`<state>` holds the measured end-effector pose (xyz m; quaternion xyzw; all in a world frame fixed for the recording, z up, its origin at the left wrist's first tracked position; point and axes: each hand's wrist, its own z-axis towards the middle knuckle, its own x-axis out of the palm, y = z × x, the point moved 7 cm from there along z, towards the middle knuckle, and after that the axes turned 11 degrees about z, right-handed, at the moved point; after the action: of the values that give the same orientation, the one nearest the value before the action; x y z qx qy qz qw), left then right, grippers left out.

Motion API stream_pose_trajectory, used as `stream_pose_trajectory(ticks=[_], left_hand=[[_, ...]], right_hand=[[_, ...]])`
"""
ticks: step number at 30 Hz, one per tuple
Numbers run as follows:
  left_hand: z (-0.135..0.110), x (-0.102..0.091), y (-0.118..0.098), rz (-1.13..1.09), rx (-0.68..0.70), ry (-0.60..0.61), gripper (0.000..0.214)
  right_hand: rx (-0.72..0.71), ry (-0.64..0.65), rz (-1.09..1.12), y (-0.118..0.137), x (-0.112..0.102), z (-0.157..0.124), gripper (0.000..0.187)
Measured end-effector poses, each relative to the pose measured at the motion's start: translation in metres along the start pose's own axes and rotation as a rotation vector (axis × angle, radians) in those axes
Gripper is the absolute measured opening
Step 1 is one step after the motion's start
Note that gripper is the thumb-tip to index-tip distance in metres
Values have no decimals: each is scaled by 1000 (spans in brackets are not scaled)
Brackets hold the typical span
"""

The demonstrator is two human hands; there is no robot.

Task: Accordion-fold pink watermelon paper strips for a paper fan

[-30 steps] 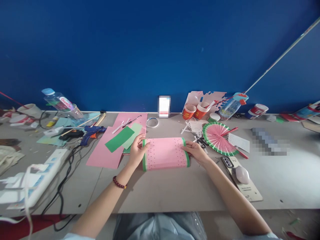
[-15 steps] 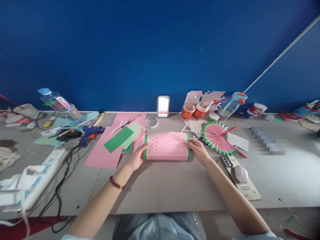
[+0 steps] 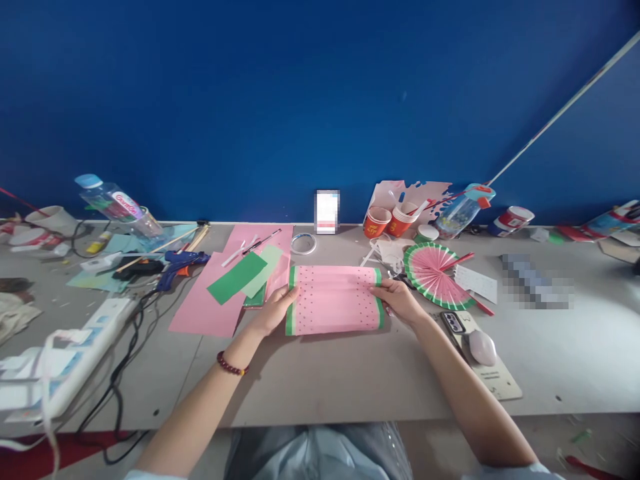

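Both bare hands are clamped on a pink sheet (image 3: 336, 300), one at either end. The left hand (image 3: 276, 310) pinches the left edge, its thumb lying over the front; the right hand (image 3: 400, 301) has the right edge between thumb and fingers. The sheet spans the gap between them above the near middle of the counter (image 3: 300, 383), green along both short sides and sprinkled with dark dots. Whether its lower edge touches the counter, I can't tell from here.

A dark red bead bracelet (image 3: 233, 365) circles the left wrist. Just past that hand, a green strip (image 3: 237, 278) lies over larger pink paper (image 3: 203, 310), and a blue glue gun (image 3: 177, 267) sits further left. Beyond the sheet there's a roll of tape (image 3: 293, 245) lying flat. Close by the right hand, a pleated watermelon fan (image 3: 430, 273) is spread open, with red paper cups (image 3: 377, 223) standing behind it. Nearer the right forearm, a white mouse (image 3: 483, 348) rests on a pale phone (image 3: 505, 383).
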<state>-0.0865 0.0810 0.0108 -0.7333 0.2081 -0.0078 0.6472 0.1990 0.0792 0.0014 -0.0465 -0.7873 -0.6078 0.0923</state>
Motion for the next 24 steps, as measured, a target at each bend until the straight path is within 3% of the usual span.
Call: stream_pose_trajectory(ticks=[3,7,12,15,19,22,24], left_hand=[[-2,2,-5,-37,29,53,48],[-4,-1,-7,-50,9,58,40],[-8,7,-15,-206,-14,142,37],[-9,9,-20,-261,17,165,42],[-6,-1,-18,-112,81,36,31],[-6,-9,-16,64,104,-88,37],[-6,-9,-16,128,117,-100,38]], right_hand=[[-13,4,-13,-1,-6,1,34],[-23,107,11,0,-3,-1,32],[-31,283,150,11,15,-10,66],[-16,326,195,12,19,-14,70],[1,317,174,7,17,-14,63],[12,314,179,5,17,-13,56],[13,289,182,4,17,-12,50]])
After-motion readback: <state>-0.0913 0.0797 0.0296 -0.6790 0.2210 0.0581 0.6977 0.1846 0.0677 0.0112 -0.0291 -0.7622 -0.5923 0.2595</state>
